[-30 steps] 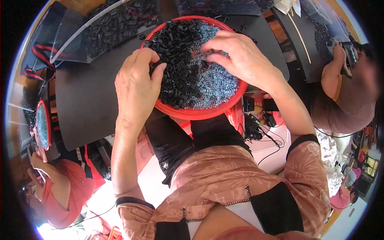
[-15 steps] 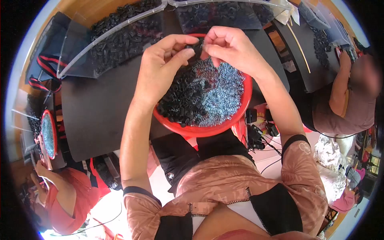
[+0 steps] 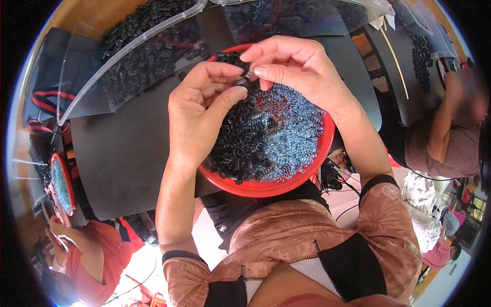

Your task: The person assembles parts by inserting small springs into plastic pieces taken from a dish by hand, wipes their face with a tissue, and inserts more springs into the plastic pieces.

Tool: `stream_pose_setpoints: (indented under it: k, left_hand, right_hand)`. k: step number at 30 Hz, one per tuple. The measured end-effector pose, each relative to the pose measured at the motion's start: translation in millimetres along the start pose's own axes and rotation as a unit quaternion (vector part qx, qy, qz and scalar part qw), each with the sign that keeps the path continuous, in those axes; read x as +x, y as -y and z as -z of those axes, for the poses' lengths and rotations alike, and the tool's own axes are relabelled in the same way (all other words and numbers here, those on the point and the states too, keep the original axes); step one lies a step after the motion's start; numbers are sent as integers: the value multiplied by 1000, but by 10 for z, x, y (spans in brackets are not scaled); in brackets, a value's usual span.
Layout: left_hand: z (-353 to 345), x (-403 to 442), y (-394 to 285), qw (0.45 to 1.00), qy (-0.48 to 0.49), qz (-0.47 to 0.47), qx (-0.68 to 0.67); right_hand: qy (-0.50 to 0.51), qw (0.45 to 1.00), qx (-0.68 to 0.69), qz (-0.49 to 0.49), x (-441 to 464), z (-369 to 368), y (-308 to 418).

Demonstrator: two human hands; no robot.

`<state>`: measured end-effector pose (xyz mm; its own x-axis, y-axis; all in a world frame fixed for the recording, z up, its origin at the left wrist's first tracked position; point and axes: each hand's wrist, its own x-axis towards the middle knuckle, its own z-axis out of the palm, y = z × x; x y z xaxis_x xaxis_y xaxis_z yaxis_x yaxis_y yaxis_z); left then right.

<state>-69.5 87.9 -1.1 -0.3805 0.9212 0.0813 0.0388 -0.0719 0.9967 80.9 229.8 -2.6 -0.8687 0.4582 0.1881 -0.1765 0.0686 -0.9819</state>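
Over the red basin [image 3: 266, 190], my two hands meet at the fingertips. My left hand [image 3: 197, 112] pinches a small black plastic piece [image 3: 244, 82] between thumb and fingers. Against that piece, my right hand [image 3: 309, 71] pinches a small shiny metal bit, which looks like a spring [image 3: 251, 75]; fingertips partly hide it. Loose black plastic pieces [image 3: 232, 148] fill the left side of the basin. Small silvery metal springs [image 3: 296, 140] are heaped on its right side.
Clear plastic bins [image 3: 153, 66] of black pieces stand along the back of the dark table [image 3: 117, 158]. A thin stick [image 3: 395, 61] lies at the right. Co-workers sit at the left [image 3: 97, 256] and right [image 3: 429, 148]; another red basin [image 3: 62, 184] is at the far left.
The view has shifted slightly, so the basin appears lower. My right hand has come in closer to my left, its fingertips now at the black piece.
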Motion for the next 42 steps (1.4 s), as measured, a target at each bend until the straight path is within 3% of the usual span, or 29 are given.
stream_pose_setpoints:
  k: [14,24,34,42]
  left_hand:
    - [-38,-16,29,999,-15,10,51]
    - [-48,-29,33,1000,19,10,9]
    - [-22,-20,44,1000,5,10,-23]
    - [-20,-33,46,999,2,16,-35]
  right_hand:
    - [-10,999,-33,17,-22,-59,-68]
    - [26,997,-55,-54,-28,62,-18]
    - [-31,988,-114,102,-44,-40,-133]
    - [-36,975,-159,149,-43,-45,-176]
